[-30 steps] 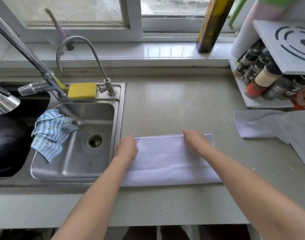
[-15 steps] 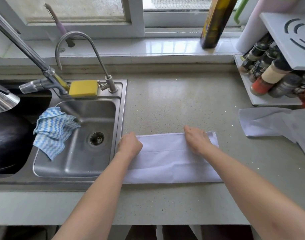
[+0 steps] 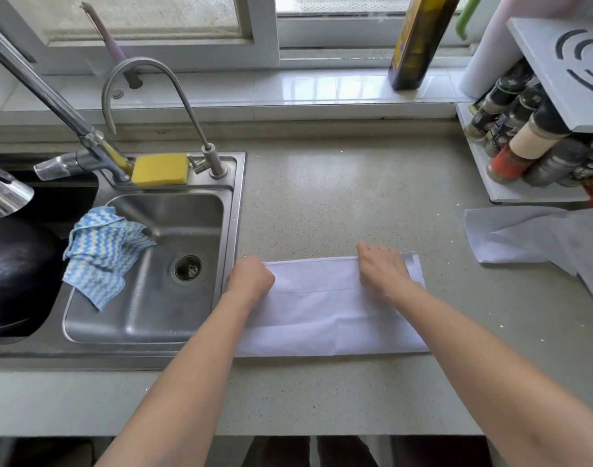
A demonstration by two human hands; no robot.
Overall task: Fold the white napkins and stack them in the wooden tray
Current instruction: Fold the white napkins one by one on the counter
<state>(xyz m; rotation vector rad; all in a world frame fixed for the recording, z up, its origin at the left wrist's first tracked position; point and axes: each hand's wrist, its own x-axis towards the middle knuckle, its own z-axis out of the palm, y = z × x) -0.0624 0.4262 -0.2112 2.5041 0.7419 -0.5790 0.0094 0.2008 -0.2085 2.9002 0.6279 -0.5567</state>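
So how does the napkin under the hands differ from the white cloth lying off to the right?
The napkin lies flat as a long folded strip with straight edges; the cloth on the right is loose and rumpled. The left hand and right hand rest on the napkin's far edge; nothing touches the cloth on the right. The napkin is fully in view beside the sink; the other cloth runs out of frame. Both are white and lie on the counter.
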